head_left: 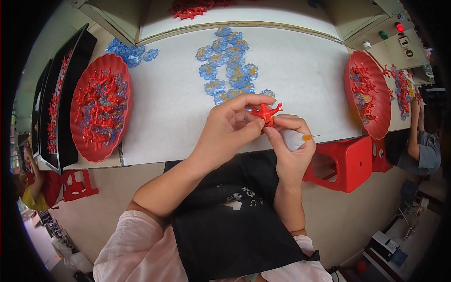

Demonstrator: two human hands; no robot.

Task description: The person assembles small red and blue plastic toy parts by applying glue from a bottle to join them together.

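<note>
My left hand (225,129) pinches a small red plastic branched piece (266,113) between thumb and fingers, just above the near edge of the white table (164,113). My right hand (292,145) also touches that red piece with its fingertips and holds a small white squeeze bottle (293,139) with a thin orange nozzle pointing right. Just beyond my hands lies a cluster of blue translucent flower-shaped pieces (229,63) with yellow centres.
A red tray (102,107) with several red and blue pieces sits at the left, beside black trays (66,94). Another red tray (368,94) stands at the right. More blue pieces (128,52) lie far left. A red stool (345,163) is below; another person (419,141) sits right.
</note>
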